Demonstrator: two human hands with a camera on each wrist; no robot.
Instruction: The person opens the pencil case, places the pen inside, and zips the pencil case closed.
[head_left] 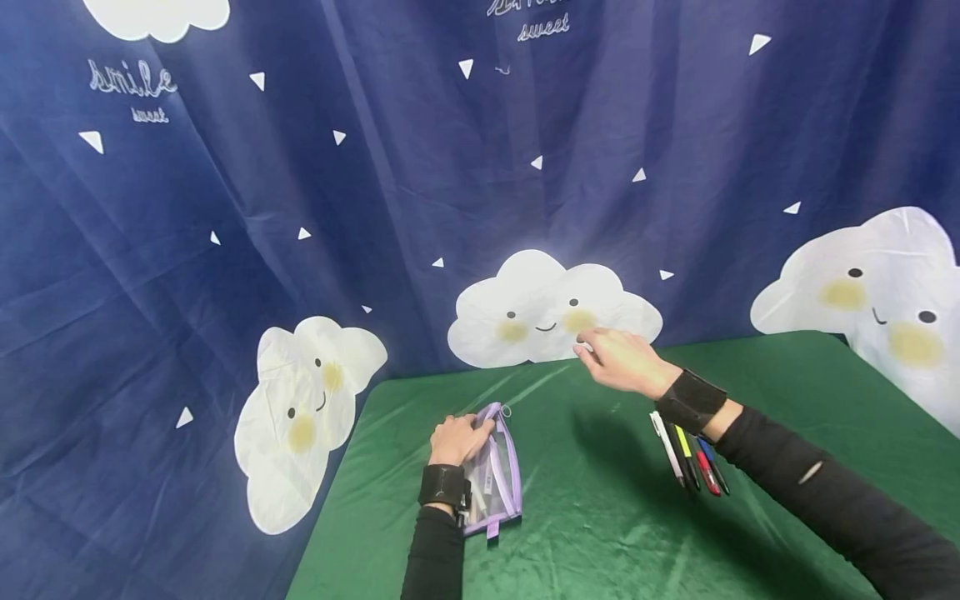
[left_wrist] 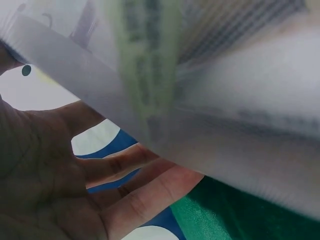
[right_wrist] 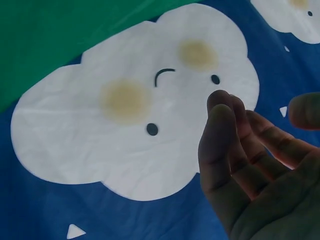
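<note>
A clear pencil case (head_left: 513, 467) with lilac zip edging lies on the green cloth, left of centre; pale slim items show through it. My left hand (head_left: 453, 440) grips its left side, the thumb over the top. Close up in the left wrist view, the see-through plastic (left_wrist: 90, 65) fills the upper part, with the left hand's fingers (left_wrist: 145, 200) along its edge. My right hand (head_left: 622, 361) is in the air above the far part of the table, fingers bent loosely. In the right wrist view the right hand (right_wrist: 265, 175) holds nothing, thumb apart from the fingers.
Several pens (head_left: 667, 446) lie side by side below the right forearm, among them white, yellow-marked, red and blue ones. A green cloth (head_left: 585, 533) covers the table. Behind its far edge hangs a navy curtain (head_left: 420, 167) printed with smiling clouds.
</note>
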